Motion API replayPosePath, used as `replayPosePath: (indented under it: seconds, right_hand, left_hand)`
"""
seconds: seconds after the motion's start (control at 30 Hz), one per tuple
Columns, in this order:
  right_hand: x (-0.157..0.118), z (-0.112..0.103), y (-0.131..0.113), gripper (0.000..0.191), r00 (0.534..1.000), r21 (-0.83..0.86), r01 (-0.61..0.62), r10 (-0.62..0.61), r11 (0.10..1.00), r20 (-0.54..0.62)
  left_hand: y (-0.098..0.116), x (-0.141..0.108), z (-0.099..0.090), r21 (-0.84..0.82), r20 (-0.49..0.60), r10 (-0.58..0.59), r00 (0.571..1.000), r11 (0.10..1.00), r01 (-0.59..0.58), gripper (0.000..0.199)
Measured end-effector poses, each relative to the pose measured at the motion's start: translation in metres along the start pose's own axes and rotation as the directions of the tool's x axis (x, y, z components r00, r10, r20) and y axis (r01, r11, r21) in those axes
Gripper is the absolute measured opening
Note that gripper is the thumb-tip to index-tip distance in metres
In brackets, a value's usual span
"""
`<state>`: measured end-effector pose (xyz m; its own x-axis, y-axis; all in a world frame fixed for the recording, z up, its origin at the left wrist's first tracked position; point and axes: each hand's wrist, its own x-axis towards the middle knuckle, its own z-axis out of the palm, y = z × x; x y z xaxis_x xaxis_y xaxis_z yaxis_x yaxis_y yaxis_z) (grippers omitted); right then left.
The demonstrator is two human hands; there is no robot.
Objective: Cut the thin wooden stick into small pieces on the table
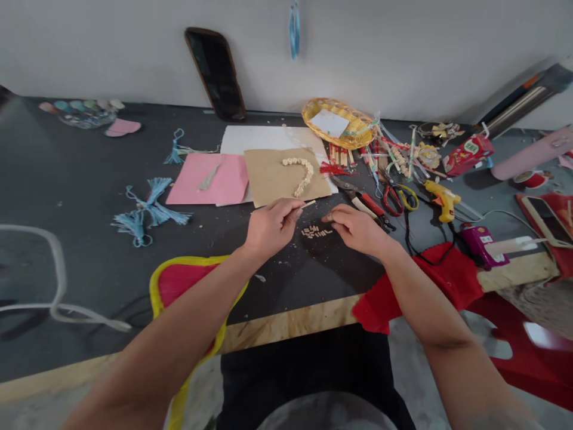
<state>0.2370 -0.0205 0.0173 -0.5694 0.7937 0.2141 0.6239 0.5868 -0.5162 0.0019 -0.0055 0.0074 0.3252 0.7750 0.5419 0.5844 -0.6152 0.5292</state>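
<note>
Pale stick (pixel 310 203) pinched in left hand (pixel 274 226), long axis slanting right and slightly away.
Right hand (pixel 356 229), nearer the small pieces (pixel 314 229), has bunched fingers; its hold I cannot tell.

Left hand (pixel 272 226): I've got bare tabletop (pixel 219 239) out to the blue tassels (pixel 156 190). Right hand (pixel 356 228): cutters (pixel 372 204), scissors (pixel 399 200), glue gun (pixel 443 200) block me outward. Small pieces (pixel 314 231) lie between my hands, blocking a low pass.

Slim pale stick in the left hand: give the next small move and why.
Probably bring the right hand to the slim pale stick: the left hand pinches it, its free end juts out rightward, and short pale pieces lie between the hands.
</note>
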Motion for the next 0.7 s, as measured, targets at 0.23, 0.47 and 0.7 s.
replayPosePath:
  seconds: [0.23,0.47,0.7]
  right_hand:
    - [-0.001,-0.001,-0.002,0.021,0.996,-0.017,-0.004,0.006,1.000,0.091]
    - [0.000,0.004,-0.003,0.019,0.992,-0.102,-0.023,0.036,0.995,0.121]
    - [0.001,0.006,-0.002,0.015,0.993,-0.094,-0.028,0.039,0.995,0.116]
  left_hand:
    - [0.021,0.004,-0.009,-0.552,0.018,-0.325,0.945,0.785,0.281,0.018]
    - [0.029,0.011,-0.002,-0.832,0.365,-0.496,0.788,0.206,0.515,0.029]
    - [0.023,0.009,0.005,-0.788,0.391,-0.543,0.743,0.219,0.575,0.028]
